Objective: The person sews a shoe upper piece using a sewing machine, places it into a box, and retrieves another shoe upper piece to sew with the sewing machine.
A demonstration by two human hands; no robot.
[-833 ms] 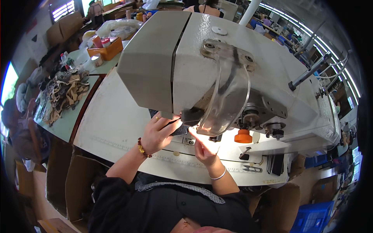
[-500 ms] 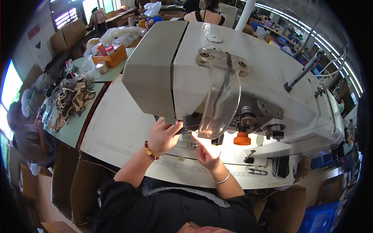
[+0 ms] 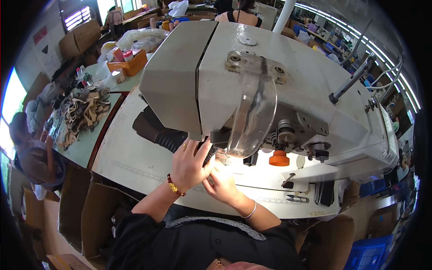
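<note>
A large off-white sewing machine [image 3: 180, 76] stands before me, its clear plastic guard [image 3: 254, 117] hanging over the lit sewing area. From under its head a dark brown and black piece with a ribbed, stacked-looking part [image 3: 168, 138] sticks out to the left. My left hand [image 3: 191, 164], with a beaded bracelet at the wrist, is closed on the near end of this piece. Close against it is my right hand [image 3: 223, 184], a pale bangle at its wrist. Its fingers are bent and pressed together at the left fingers; what they hold is hidden. The needle is hidden too.
Thread snips [image 3: 298, 199] and a stack of dark flat pieces [image 3: 324, 193] lie at the right of the white table [image 3: 121, 148]. An orange knob [image 3: 279, 158] hangs under the machine. Scraps [image 3: 85, 112] are heaped on the left table, where a person [image 3: 38, 157] sits.
The dark ribbed piece has come out to the left from behind the machine head. My right hand has moved left and its pointing finger has folded in beside my left hand.
</note>
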